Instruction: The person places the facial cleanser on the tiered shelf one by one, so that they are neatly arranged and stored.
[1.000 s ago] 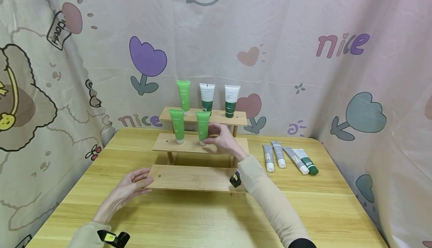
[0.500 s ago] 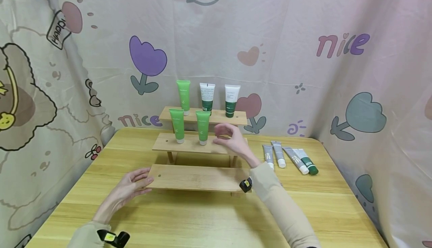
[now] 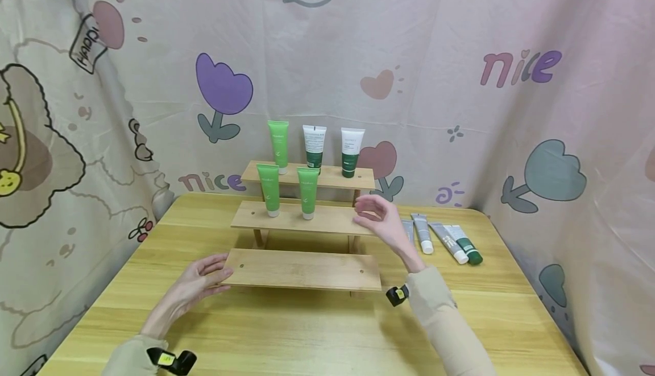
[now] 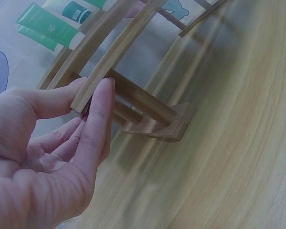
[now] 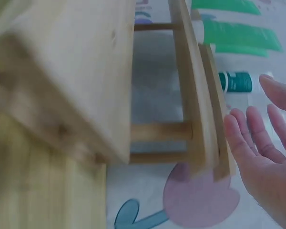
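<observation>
A three-tier wooden shelf (image 3: 302,269) stands on the table. My left hand (image 3: 191,285) pinches the left end of its lowest board; the left wrist view shows the thumb above and fingers beneath that board (image 4: 117,55). My right hand (image 3: 384,220), empty with loosely bent fingers, hovers at the right end of the middle board. Two green tubes, the left one (image 3: 269,189) and the right one (image 3: 308,193), stand upright on the middle board. On the top board stand another green tube (image 3: 279,145) and two white-and-dark-green tubes, one in the middle (image 3: 314,145) and one at right (image 3: 351,151).
Right of the shelf, several tubes lie on the table (image 3: 512,308): grey ones such as this grey tube (image 3: 422,232), and a white-and-green tube (image 3: 464,245). One grey tube is partly hidden behind my right hand. A patterned curtain (image 3: 425,34) hangs behind and at both sides.
My right hand has let go of the right green tube on the middle board and moved right, away from it. That tube stays upright. My left hand has not moved.
</observation>
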Demonstrator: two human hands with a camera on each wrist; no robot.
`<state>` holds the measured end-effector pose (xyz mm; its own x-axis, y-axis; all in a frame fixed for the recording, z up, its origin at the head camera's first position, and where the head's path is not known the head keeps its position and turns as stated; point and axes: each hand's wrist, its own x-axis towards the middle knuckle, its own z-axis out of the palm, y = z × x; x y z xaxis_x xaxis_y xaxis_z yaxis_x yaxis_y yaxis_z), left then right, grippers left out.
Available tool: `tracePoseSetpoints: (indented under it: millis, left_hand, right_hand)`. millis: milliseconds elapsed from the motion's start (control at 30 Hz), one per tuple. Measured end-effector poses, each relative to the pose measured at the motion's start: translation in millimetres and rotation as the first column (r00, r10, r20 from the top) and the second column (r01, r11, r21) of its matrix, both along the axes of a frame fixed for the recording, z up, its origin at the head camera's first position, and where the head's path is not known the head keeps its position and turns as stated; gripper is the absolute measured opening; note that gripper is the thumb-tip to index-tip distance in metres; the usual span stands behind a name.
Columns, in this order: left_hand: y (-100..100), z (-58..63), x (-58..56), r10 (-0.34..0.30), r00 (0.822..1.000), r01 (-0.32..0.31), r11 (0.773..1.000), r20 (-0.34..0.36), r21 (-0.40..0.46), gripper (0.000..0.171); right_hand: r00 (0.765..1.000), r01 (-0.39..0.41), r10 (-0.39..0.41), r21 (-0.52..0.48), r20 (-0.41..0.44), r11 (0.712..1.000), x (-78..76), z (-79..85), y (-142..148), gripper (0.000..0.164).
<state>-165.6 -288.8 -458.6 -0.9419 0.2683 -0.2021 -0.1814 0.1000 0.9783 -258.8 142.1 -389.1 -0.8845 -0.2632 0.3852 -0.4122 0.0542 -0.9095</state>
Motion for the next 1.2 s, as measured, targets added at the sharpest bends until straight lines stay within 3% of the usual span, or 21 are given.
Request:
tracePoseSetpoints:
  millis: [267,533,733,900,1200]
  left_hand:
    - [0.5,0.6,0.4,0.009,1.0,-0.009,1.0,0.0,0.0,0.076]
    - [0.5,0.5,0.5,0.007,1.0,-0.007,1.0,0.0,0.001,0.076]
    - [0.4,0.5,0.5,0.005,1.0,-0.005,1.0,0.002,0.003,0.077]
    - [1.0,0.6,-0.3,0.01,1.0,-0.01,1.0,0.0,-0.003,0.077]
    - [0.9,-0.3,0.2,0.018,1.0,-0.018,1.0,-0.005,-0.004,0.077]
  right_hand:
    - [0.992,0.125,-0.124,-0.052,0.008,0.991,5.9,-21.7,28.8,0.044]
    - [0.972,0.233,-0.233,-0.008,0.012,0.972,10.3,-47.7,68.1,0.042]
    - [0.926,0.37,-0.377,0.121,0.033,0.921,13.0,-72.4,98.5,0.037]
    - [0.885,0.414,-0.451,0.25,0.115,0.876,16.2,-85.5,114.1,0.037]
    - [0.862,0.438,-0.5,0.38,0.078,0.815,10.6,-97.1,119.5,0.035]
